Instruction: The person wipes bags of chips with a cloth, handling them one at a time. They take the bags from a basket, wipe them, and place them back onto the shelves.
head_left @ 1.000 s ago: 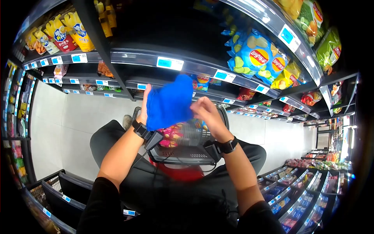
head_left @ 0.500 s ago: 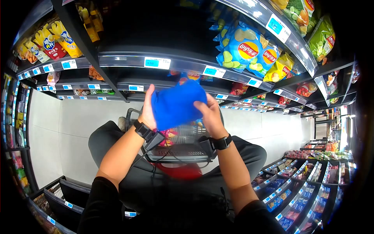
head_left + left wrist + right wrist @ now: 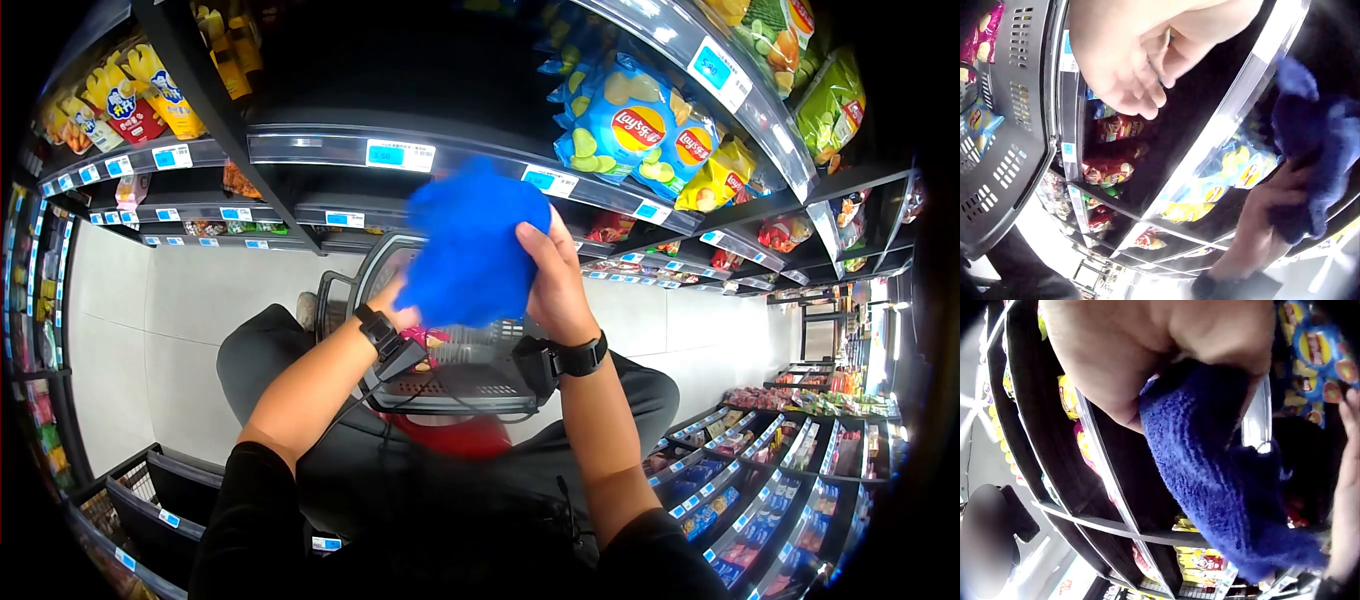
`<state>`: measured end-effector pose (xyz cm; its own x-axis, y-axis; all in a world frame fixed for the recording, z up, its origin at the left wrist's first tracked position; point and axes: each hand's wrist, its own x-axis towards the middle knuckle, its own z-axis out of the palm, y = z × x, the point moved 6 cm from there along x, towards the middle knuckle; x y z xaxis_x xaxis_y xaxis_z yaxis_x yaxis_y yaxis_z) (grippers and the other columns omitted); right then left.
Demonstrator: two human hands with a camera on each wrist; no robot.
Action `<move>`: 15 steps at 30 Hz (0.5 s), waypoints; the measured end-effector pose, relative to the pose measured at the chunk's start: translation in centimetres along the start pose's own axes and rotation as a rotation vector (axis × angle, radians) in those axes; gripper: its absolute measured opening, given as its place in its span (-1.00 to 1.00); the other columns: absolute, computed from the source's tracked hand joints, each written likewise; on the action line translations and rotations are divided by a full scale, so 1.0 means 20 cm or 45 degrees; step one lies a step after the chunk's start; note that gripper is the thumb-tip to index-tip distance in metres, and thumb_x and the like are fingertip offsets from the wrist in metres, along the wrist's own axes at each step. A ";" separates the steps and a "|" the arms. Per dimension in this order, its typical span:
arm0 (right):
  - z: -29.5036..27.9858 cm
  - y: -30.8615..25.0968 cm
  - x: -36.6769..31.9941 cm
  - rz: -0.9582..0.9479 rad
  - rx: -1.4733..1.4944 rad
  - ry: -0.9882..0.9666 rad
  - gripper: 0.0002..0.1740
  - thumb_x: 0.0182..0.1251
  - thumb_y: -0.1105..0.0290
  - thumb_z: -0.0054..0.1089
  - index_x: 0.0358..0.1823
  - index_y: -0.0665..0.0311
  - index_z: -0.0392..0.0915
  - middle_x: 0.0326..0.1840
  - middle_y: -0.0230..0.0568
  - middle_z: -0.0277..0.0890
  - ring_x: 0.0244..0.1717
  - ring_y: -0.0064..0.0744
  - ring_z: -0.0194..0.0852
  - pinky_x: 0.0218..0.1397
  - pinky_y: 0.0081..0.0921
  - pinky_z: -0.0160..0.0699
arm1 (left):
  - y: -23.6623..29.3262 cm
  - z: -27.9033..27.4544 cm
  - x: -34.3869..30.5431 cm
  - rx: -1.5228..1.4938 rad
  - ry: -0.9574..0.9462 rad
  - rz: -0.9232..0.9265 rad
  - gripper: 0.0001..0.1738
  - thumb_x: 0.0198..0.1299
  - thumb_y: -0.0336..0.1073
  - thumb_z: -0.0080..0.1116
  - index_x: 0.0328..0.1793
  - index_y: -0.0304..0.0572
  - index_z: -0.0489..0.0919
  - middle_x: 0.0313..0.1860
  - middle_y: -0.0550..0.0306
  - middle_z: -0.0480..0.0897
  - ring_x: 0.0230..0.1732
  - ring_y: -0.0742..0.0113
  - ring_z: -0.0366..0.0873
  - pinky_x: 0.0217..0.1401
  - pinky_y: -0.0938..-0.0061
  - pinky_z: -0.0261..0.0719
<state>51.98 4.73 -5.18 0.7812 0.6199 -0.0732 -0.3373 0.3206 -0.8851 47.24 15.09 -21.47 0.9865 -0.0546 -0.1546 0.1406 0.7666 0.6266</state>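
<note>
A blue terry cloth (image 3: 470, 245) hangs above the shopping basket, blurred in the head view. My right hand (image 3: 562, 285) grips its right side, thumb on top. In the right wrist view the cloth (image 3: 1194, 456) droops from that hand in folds. My left hand (image 3: 390, 300) is at the cloth's lower left, partly hidden behind it. The left wrist view shows this left hand (image 3: 1147, 62) with loosely bent fingers and nothing in them, apart from the cloth (image 3: 1316, 144).
A grey basket (image 3: 450, 402) with pink snack bags (image 3: 425, 345) and a blue chip bag (image 3: 984, 122) stands between my knees. Ahead are dark shelves (image 3: 310, 148) with price tags. Blue Lay's bags (image 3: 632, 120) sit at upper right, yellow snack packs (image 3: 178, 95) at upper left.
The cloth was spread over my left hand, then between both hands. Now my right hand holds it, and my left hand has come down and away from it.
</note>
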 end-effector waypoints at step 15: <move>-0.66 0.48 0.00 0.397 -0.708 0.341 -0.82 0.40 0.38 0.15 -0.06 0.28 0.56 -0.18 -0.24 0.63 -0.30 -0.46 0.66 -0.30 -0.56 0.54 | 0.35 0.28 -0.08 2.572 -0.090 0.771 -0.84 0.09 -0.18 0.24 -0.21 0.05 0.64 -0.33 0.22 0.61 -0.31 0.14 0.61 -0.41 0.31 0.44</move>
<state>55.67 -1.66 -19.69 0.8186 0.4023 -0.4100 -0.3035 -0.3031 -0.9034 47.12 17.05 -12.59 0.9272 -0.1803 0.3285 -0.2946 -0.8925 0.3416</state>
